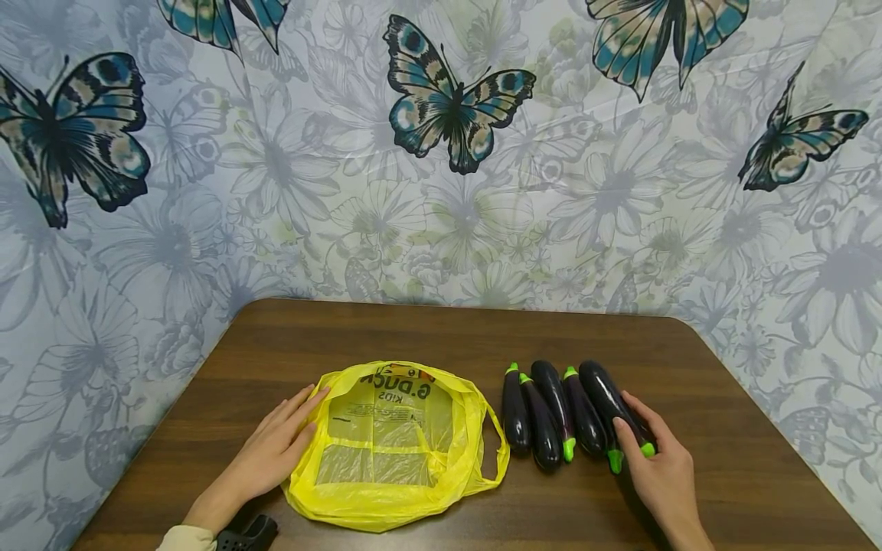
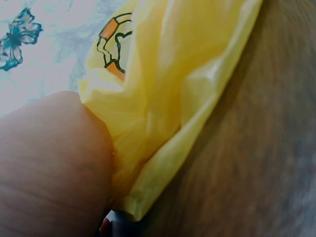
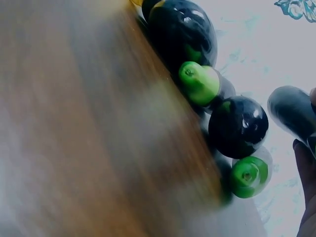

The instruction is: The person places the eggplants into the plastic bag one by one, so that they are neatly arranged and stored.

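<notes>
A yellow plastic bag (image 1: pixel 393 501) with printed lettering lies with its mouth spread wide on the table. My left hand (image 1: pixel 279 444) rests along the bag's left rim, fingers fairly straight against the plastic. In the left wrist view the bag (image 2: pixel 158 98) hangs in folds beside the hand. To the bag's right lie several glossy dark eggplants (image 1: pixel 540 428) with green stem ends, side by side. My right hand (image 1: pixel 661 467) pinches the rightmost eggplant (image 1: pixel 602 386) near its stem end, between thumb and fingers. In the right wrist view this eggplant (image 3: pixel 291 111) is raised apart from the others.
The brown wooden table (image 1: pixel 427 333) has rounded far corners. Behind it hangs a pale floral cloth (image 1: pixel 482 237) with blue butterflies. A handle loop (image 1: pixel 499 451) of the bag reaches close to the leftmost eggplant. A black strap (image 1: pixel 251 532) sits at the left wrist.
</notes>
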The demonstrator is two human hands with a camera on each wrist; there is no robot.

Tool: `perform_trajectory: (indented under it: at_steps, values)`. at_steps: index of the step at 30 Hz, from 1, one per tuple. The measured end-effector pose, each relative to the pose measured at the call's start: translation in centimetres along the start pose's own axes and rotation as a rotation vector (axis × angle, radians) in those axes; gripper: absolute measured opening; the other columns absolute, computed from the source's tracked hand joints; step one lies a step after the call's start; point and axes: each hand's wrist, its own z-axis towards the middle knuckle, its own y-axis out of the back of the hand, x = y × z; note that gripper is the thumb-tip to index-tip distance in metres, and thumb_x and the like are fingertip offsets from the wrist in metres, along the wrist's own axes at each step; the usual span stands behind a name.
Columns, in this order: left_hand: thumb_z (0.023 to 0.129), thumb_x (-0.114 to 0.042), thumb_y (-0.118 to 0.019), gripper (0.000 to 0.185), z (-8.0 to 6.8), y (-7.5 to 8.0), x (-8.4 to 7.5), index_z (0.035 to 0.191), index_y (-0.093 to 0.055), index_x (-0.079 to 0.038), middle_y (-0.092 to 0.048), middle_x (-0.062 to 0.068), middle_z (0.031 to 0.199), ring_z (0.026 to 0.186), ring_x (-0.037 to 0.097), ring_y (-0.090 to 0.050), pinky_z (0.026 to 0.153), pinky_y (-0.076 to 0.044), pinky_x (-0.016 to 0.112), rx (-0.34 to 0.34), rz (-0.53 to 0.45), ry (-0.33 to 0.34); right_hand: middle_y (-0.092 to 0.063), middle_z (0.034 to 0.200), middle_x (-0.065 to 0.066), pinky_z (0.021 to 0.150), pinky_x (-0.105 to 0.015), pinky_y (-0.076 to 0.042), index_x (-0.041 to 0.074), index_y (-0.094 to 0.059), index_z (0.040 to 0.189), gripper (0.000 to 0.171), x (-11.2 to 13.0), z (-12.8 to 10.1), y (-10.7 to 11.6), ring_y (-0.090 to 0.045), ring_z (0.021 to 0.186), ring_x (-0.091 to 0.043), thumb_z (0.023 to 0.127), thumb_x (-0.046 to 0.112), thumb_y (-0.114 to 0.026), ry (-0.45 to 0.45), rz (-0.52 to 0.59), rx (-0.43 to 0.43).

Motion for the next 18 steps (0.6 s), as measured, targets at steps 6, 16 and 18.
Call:
perform_trajectory:
  at_steps: [6,16,18]
  values:
    - [0.109,-0.021,-0.052,0.054,0.02,0.0,0.04,0.162,-0.038,-0.019,-0.033,0.024,0.164,0.148,0.049,-0.034,0.116,-0.025,0.072,-0.007,0.009,-0.004,-0.072,0.129,-0.013,0.085,0.003,-0.037,0.024,-0.069,0.137,0.041,0.57,-0.32,-0.24,-0.049,0.104,0.023,0.097,0.014,-0.073,-0.008,0.003,0.02]
    - [0.109,-0.021,-0.052,0.054,0.08,-0.12,0.2,0.162,-0.038,-0.019,-0.033,0.023,0.164,0.148,0.048,-0.035,0.115,-0.025,0.073,-0.011,0.013,-0.013,-0.07,0.13,-0.016,0.085,0.001,-0.04,0.023,-0.068,0.137,0.045,0.67,-0.58,-0.56,-0.053,0.106,0.02,0.095,0.012,-0.076,-0.019,0.044,0.032]
    - [0.109,-0.021,-0.052,0.054,0.03,-0.15,0.24,0.162,-0.038,-0.02,-0.033,0.023,0.164,0.148,0.049,-0.035,0.115,-0.025,0.073,-0.011,0.013,-0.016,-0.069,0.132,-0.015,0.085,0.002,-0.04,0.023,-0.067,0.138,0.045,0.83,-0.65,-0.57,-0.053,0.106,0.02,0.095,0.014,-0.076,-0.037,0.042,0.04]
